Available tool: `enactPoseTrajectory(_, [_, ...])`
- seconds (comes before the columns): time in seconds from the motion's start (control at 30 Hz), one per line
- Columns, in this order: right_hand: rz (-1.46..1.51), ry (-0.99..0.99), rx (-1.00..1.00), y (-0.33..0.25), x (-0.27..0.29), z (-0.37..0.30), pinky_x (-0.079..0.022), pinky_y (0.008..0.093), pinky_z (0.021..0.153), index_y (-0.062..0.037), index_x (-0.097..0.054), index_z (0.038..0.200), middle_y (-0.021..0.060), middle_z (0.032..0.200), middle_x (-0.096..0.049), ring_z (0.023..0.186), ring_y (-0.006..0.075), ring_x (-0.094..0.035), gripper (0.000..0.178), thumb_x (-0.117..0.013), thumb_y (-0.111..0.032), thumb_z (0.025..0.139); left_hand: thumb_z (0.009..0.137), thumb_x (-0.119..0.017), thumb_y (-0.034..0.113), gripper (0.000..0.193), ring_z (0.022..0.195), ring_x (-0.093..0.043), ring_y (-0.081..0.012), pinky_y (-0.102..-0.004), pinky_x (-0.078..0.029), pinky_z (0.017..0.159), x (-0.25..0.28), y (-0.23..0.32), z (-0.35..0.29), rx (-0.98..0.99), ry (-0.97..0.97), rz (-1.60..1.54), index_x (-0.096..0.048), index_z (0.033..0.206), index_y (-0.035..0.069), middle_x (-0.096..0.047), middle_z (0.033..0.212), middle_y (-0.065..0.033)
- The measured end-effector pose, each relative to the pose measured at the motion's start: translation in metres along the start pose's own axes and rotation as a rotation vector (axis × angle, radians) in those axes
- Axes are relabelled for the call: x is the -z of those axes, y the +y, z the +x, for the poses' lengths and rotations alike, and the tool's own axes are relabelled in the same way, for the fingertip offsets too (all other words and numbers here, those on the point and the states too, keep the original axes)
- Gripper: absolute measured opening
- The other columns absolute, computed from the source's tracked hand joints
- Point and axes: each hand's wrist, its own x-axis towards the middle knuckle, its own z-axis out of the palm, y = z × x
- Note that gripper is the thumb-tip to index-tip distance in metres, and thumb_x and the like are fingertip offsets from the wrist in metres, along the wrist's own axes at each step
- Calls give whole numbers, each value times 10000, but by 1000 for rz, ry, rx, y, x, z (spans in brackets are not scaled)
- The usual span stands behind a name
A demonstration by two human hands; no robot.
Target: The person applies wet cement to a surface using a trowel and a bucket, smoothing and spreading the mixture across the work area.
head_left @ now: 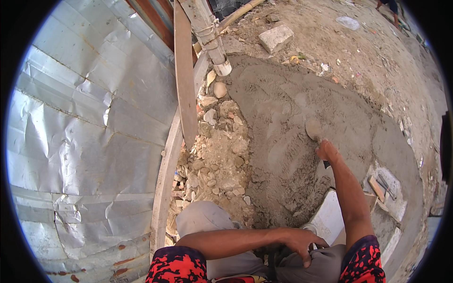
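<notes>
**Trowel work on the mortar heap**

Where the sheet metal [89, 137] fills the left side, a plank [185, 80] leans against it and a curved board [165, 179] edges the ground. Beside that lies rubble [212, 165] of stones and broken bits, touching the heap's left margin.

Left hand [302, 243]: low in view, fingers curled down over grey cloth at the knee, palm pressed flat; it holds nothing that I can make out.

Mortar [292, 122]: broad grey mound at centre, damp-looking, smooth on top, rougher toward the near side.

Right hand [326, 151]: arm stretched out, fist wrapped tight around the handle of a trowel [313, 128]; blade lies on the mound's upper slope, just beyond the knuckles.

Right of the arm: white bucket [328, 219], near the heap's foot; farther right a tray [389, 188] with tools. A block [276, 37] sits beyond the heap.

Judgement: keep the blade shallow, draw toward the bucket, take modest loads; brace with the left so the reach does not tip the body.
</notes>
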Motion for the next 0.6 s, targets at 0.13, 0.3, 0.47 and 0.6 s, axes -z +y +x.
enactPoseTrajectory(0.13, [15,-90,-37,-8,8,-5,-500,448,899,77,-541,1113,281,1075,-638,1072,395,-607,420,-596,-258,866,563,-867,219,995,1191,-541,-294,-348,-440,995,0,1,-2,10,6,-10,-391,1416,26,-559,1282,-197])
enactPoseTrajectory(0.3, [28,21,21,1,0,-3,-514,484,800,82,-582,1008,301,953,-650,964,428,-635,418,-603,-302,844,559,-867,229,999,1185,-544,-297,-347,-441,991,0,2,-2,14,3,-3,-393,1417,34,-563,1278,-194])
enactPoseTrajectory(0.47, [30,25,27,2,-2,-2,-516,481,802,89,-579,1009,306,950,-649,961,435,-634,421,-605,-294,837,559,-865,235,998,1178,-550,-296,-345,-442,986,0,3,-2,16,4,17,-395,1417,35,-565,1282,-190])
enactPoseTrajectory(0.6, [59,9,7,-1,5,-5,-518,479,794,101,-572,1008,312,944,-647,952,433,-638,432,-609,-290,828,561,-863,238,997,1173,-554,-293,-345,-446,982,0,2,-1,10,3,6,-395,1417,36,-566,1282,-190])
